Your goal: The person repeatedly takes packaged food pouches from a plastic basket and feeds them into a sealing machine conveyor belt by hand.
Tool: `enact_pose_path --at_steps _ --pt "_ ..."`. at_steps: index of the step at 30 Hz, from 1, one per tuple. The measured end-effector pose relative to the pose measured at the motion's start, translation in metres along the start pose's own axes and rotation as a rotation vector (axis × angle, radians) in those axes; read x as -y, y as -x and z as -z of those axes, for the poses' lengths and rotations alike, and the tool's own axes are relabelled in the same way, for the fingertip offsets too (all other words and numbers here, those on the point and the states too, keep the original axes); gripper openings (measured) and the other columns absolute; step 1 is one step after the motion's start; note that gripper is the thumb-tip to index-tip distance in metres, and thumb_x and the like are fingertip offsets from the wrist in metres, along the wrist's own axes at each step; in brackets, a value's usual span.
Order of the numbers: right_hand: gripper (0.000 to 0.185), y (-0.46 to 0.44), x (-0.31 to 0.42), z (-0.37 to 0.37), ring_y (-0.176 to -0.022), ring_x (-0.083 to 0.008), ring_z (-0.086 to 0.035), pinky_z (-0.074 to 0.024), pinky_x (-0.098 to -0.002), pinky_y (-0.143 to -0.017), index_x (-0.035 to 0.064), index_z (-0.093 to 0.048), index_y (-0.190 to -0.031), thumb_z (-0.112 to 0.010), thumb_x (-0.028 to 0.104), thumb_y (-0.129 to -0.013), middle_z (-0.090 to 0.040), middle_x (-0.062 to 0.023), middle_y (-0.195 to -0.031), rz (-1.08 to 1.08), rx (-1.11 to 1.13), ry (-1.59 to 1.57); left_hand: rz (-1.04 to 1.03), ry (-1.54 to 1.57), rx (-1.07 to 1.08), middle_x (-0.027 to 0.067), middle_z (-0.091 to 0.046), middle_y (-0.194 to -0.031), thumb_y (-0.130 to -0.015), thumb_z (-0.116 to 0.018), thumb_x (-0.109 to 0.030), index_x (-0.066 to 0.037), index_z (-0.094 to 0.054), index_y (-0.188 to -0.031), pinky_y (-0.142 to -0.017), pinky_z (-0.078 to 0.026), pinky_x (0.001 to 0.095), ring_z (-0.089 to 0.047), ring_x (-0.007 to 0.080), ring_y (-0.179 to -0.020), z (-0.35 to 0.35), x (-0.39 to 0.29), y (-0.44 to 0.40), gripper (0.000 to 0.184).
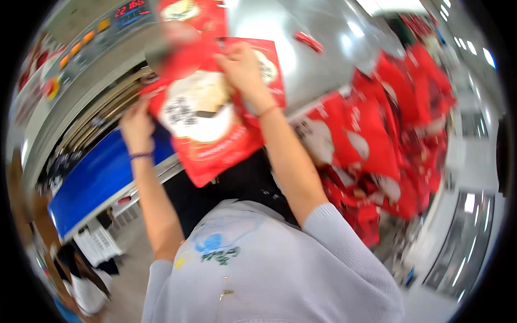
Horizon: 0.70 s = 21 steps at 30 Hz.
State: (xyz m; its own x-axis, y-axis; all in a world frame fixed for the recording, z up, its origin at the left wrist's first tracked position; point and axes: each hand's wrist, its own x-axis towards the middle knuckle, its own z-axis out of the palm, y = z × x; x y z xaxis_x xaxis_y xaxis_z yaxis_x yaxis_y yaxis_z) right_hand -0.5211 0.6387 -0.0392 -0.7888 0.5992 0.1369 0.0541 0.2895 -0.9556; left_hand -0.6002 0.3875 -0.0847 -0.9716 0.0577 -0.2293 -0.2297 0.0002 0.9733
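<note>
A red printed pouch (202,137) with a white panel and dark lettering hangs in front of my body, its top towards the machine. My left hand (137,125) grips its upper left corner, fingers closed on the edge. At the upper right edge, my right hand (240,67) pinches the same pouch. Whether it is filled cannot be seen. Close behind my right hand lies another red pouch (271,68) on the metal table (323,72). A further red pouch (207,15) is at the top, and the area left of it is blurred.
On my left stands a machine with a red digital display (130,7), yellow-orange buttons (89,36) and a blue conveyor belt (89,185). A small red packet (309,42) lies on the metal table. Many red pouches (371,134) are heaped on my right.
</note>
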Motion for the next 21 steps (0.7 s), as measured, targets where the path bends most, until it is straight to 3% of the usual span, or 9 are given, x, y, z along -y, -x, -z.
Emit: enact_pose_path --at_steps 3,4,8,9,15,16,18,20,21 --pt "0.033 0.062 0.077 0.015 -0.101 -0.0379 -0.059 -0.0467 -0.0430 -0.089 0.0006 -0.053 -0.111 -0.066 0.007 -0.081 -0.060 -0.0225 -0.105 0.623 -0.233 0.528 -0.189 -0.590 0.012 0.0046 -0.060 -0.074 -0.096 -0.060 -0.035 0.005 -0.067 -0.095 -0.053 -0.042 0.0252 -0.052 0.0108 -0.058 0.068 -0.039 0.022 0.042" --pt "0.034 0.075 0.074 0.063 -0.102 -0.0362 -0.058 -0.0454 -0.0432 -0.090 0.0011 -0.055 -0.113 -0.064 0.008 -0.082 -0.060 -0.0191 -0.107 0.701 -0.418 0.683 -0.756 -0.469 -0.209 0.0042 -0.063 -0.086 -0.097 -0.061 -0.023 0.002 -0.068 -0.098 -0.059 -0.044 0.0237 -0.055 0.0093 -0.068 0.046 -0.034 0.036 0.026" --pt "0.045 0.166 0.103 0.144 -0.103 -0.0305 -0.056 -0.0429 -0.0417 -0.085 0.0050 -0.059 -0.111 -0.079 0.017 -0.073 -0.062 -0.0110 -0.111 0.157 -0.653 1.361 -0.591 -0.108 0.096 0.0037 -0.060 -0.093 -0.095 -0.059 -0.006 -0.002 -0.064 -0.105 -0.074 -0.047 0.0241 -0.058 0.0104 -0.079 0.005 -0.066 0.129 0.012" --pt "0.036 0.188 0.080 0.165 -0.098 -0.0289 -0.059 -0.0434 -0.0429 -0.085 0.0051 -0.061 -0.107 -0.076 0.013 -0.074 -0.066 -0.0069 -0.110 -0.096 -0.427 1.274 -0.748 -0.287 0.353 0.0049 -0.058 -0.093 -0.093 -0.060 -0.005 -0.005 -0.064 -0.104 -0.075 -0.046 0.0251 -0.057 0.0132 -0.083 -0.023 -0.070 0.155 0.012" --pt "0.019 0.201 0.140 0.167 -0.074 -0.0314 -0.060 -0.0490 -0.0386 -0.065 0.0007 -0.063 -0.089 -0.070 0.002 -0.072 -0.064 -0.0100 -0.084 0.335 0.180 0.933 -0.746 -0.197 0.959 0.0175 -0.040 -0.142 -0.075 -0.074 -0.002 -0.005 -0.034 -0.144 -0.094 -0.047 0.0312 -0.049 0.0227 -0.122 -0.117 -0.053 0.152 0.080" --pt "0.019 0.211 0.152 0.167 -0.074 -0.0314 -0.060 -0.0490 -0.0386 -0.065 0.0007 -0.063 -0.089 -0.070 0.002 -0.072 -0.064 -0.0100 -0.084 0.336 0.180 0.934 -0.763 -0.110 0.843 0.0185 -0.052 -0.134 -0.076 -0.076 -0.002 0.003 -0.045 -0.134 -0.096 -0.046 0.0297 -0.056 0.0232 -0.118 -0.121 -0.051 0.156 0.066" --pt "0.027 0.199 0.150 0.180 -0.067 -0.0280 -0.058 -0.0469 -0.0369 -0.060 0.0010 -0.063 -0.090 -0.072 -0.005 -0.065 -0.064 -0.0106 -0.085 0.406 0.104 0.764 -0.068 0.119 1.466 0.0085 -0.067 -0.113 -0.076 -0.078 -0.001 0.002 -0.060 -0.119 -0.090 -0.050 0.0264 -0.063 0.0127 -0.101 -0.118 -0.059 0.136 0.047" --pt "0.033 0.193 0.146 0.187 -0.063 -0.0184 -0.056 -0.0450 -0.0311 -0.057 0.0030 -0.066 -0.094 -0.073 -0.010 -0.064 -0.067 -0.0076 -0.089 0.441 0.070 0.741 -0.087 0.297 1.388 0.0019 -0.071 -0.100 -0.077 -0.079 -0.001 -0.001 -0.066 -0.108 -0.083 -0.052 0.0248 -0.063 0.0066 -0.090 -0.105 -0.062 0.140 0.034" --pt "0.030 0.175 0.144 0.171 -0.065 -0.0088 -0.056 -0.0447 -0.0241 -0.059 0.0050 -0.069 -0.096 -0.073 -0.009 -0.070 -0.069 -0.0009 -0.092 0.142 -0.287 0.551 -0.027 0.332 1.197 0.0027 -0.071 -0.100 -0.077 -0.079 -0.001 -0.001 -0.066 -0.108 -0.082 -0.052 0.0247 -0.064 0.0068 -0.089 -0.100 -0.055 0.141 0.033"
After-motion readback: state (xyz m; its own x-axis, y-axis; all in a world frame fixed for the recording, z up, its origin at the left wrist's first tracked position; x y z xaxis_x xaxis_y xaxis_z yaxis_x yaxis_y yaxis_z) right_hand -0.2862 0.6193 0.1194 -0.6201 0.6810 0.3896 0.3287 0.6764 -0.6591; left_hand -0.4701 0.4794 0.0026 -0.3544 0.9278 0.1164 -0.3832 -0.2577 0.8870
